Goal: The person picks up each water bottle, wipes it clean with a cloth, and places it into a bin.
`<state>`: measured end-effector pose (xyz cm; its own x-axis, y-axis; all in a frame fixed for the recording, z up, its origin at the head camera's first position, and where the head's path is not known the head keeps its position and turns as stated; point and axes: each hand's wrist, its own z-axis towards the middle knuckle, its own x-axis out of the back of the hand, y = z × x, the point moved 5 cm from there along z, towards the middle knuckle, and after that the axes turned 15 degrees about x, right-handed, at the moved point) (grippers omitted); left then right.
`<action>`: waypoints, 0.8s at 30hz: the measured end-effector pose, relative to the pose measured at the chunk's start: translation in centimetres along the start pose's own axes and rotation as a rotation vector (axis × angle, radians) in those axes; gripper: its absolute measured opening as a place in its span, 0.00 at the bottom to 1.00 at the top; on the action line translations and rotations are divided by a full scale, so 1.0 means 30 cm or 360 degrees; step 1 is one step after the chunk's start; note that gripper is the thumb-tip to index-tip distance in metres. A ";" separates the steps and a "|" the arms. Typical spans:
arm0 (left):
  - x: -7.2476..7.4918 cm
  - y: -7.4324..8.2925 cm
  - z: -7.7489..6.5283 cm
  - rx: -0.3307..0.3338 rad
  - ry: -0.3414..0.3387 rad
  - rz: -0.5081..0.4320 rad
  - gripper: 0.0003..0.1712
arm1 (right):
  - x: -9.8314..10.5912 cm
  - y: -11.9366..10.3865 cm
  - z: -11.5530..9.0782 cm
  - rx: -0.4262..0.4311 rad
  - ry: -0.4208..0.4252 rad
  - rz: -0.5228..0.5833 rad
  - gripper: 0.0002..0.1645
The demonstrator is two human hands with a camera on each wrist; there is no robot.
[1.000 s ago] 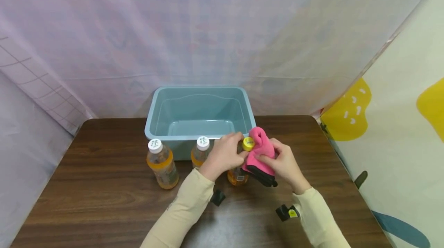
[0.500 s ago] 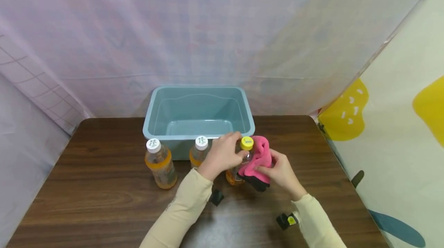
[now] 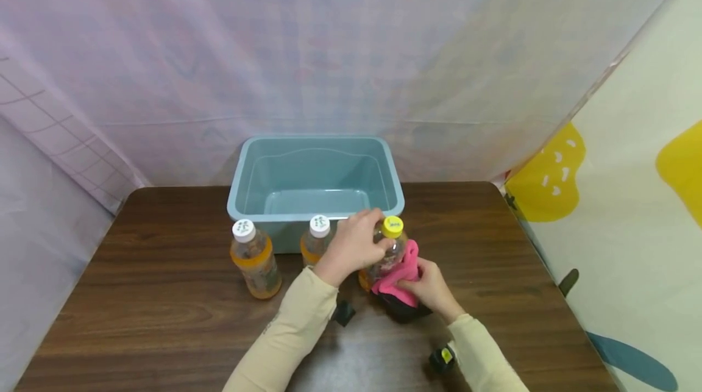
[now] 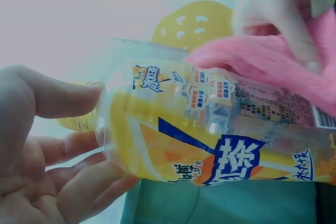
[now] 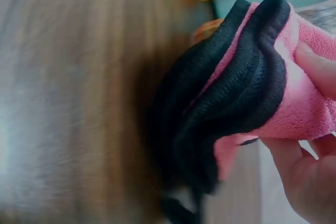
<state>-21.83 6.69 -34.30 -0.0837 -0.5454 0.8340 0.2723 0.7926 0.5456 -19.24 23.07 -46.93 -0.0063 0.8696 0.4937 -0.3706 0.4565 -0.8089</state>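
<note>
A clear plastic bottle with a yellow cap stands on the table, and my left hand grips it by the shoulder. In the left wrist view the bottle shows a yellow and orange printed label, and the thumb and fingers of my left hand curl round its neck end. My right hand pinches a folded pink cloth against the bottle's lower right side. The cloth has a black edge, and the thumb and fingers of my right hand hold its pink part.
A blue-grey plastic tub stands behind the bottles at the table's back edge. Two white-capped bottles are to the left: one bottle further out, the other bottle partly hidden by my left hand. The wooden table meets hanging curtains behind.
My right hand has moved the pink cloth down along the bottle, from near the cap to its lower side. My left hand has kept its grip on the bottle.
</note>
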 end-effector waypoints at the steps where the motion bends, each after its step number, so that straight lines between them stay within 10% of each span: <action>1: -0.001 -0.001 0.001 0.0004 0.0000 -0.0004 0.18 | -0.003 0.011 -0.002 0.0003 -0.0010 -0.0040 0.16; 16: -0.003 -0.009 -0.007 0.0003 0.0019 -0.0082 0.19 | -0.020 0.035 -0.014 0.0080 -0.0019 -0.0016 0.17; 24: -0.010 -0.004 -0.015 0.0021 0.0073 -0.0108 0.27 | 0.021 -0.071 -0.012 0.0101 0.0010 0.0085 0.13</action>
<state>-21.39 6.64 -34.63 -0.0573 -0.6098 0.7905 0.2548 0.7566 0.6021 -18.10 22.71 -45.01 -0.0219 0.8935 0.4485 -0.4279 0.3970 -0.8120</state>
